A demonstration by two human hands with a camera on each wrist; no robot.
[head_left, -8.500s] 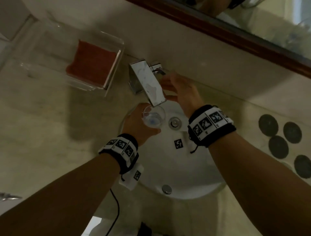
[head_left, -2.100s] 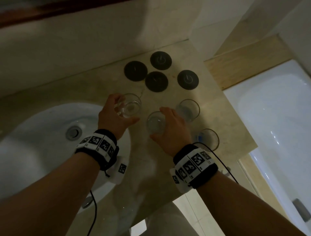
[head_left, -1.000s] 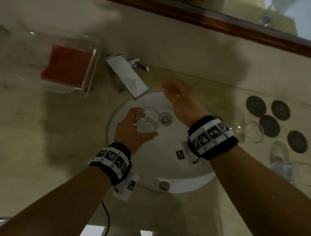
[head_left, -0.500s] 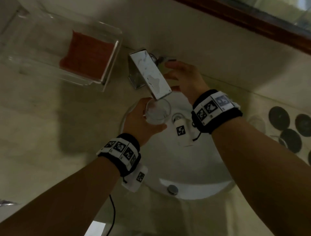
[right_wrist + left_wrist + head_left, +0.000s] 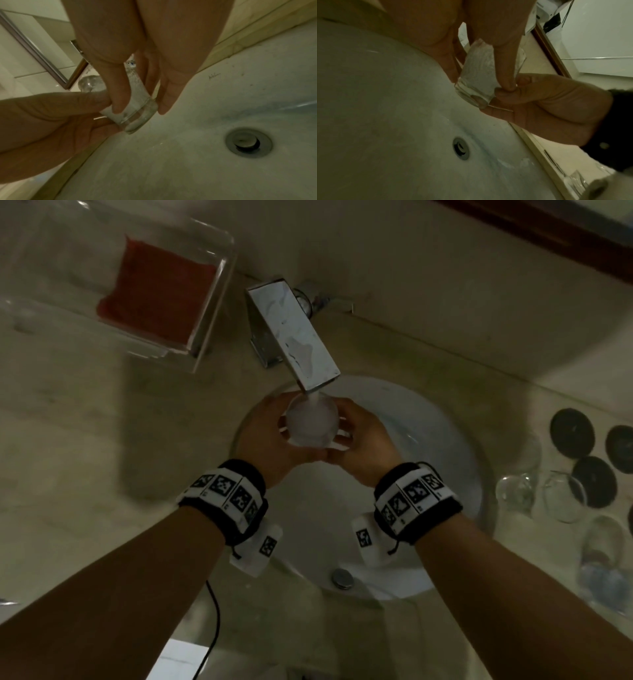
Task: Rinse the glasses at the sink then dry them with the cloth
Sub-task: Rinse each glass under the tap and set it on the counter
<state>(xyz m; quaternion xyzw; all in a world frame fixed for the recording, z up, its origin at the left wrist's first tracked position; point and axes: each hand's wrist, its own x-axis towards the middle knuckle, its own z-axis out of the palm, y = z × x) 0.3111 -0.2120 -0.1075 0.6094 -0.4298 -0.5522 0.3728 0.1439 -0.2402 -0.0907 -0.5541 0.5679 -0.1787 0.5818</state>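
Note:
A small clear glass [image 5: 311,424] is held upright under the spout of the chrome faucet [image 5: 294,337], and white foaming water runs into it. My left hand [image 5: 274,433] grips its left side and my right hand [image 5: 356,436] grips its right side, over the white sink [image 5: 428,457]. The left wrist view shows the glass [image 5: 479,73] full of frothy water with fingers of both hands round it. From the right wrist, my thumb and fingers straddle the glass [image 5: 137,112]. A red cloth [image 5: 157,292] lies in a clear tray [image 5: 219,302] at the back left.
Three more glasses [image 5: 513,494] [image 5: 561,498] [image 5: 603,546] stand on the beige counter right of the sink, next to several black round coasters [image 5: 572,438]. The drain [image 5: 248,143] is below the hands. A wall and mirror frame [image 5: 548,237] are behind the faucet.
My right hand has left the faucet handle and come down onto the glass. Water now pours from the spout into the glass. The left hand keeps its hold.

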